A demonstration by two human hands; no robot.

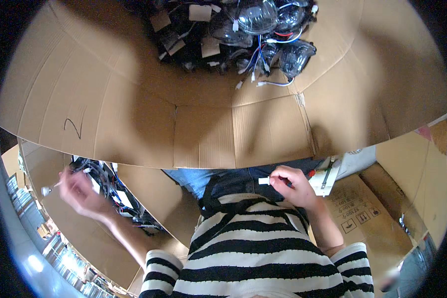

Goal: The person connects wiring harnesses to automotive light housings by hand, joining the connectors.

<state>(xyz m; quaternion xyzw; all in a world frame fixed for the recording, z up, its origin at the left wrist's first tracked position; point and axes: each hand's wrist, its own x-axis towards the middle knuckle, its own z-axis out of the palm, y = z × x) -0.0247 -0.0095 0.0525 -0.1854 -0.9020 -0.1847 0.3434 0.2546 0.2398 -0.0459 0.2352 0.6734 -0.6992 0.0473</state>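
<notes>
In front of my body, my right hand (292, 185) is closed in a pinch on a small white plug connector (264, 181). The connector's pale end sticks out to the left of my fingertips. Out to the left, my left hand (79, 194) is smeared by motion, so its fingers are hard to read. It is over a cardboard box holding black wired parts (116, 191) with white tags. Close to its fingertips shows a small whitish thing (46, 190); whether the hand holds it I cannot make out.
Ahead stands a large open cardboard box (203, 134) with clear, rounded lamp-like parts (258, 20) and white-plugged wires piled at its far side. To my right are a printed carton (357, 208) and a white flat piece (325, 181). Shelving (67, 260) shows at the lower left.
</notes>
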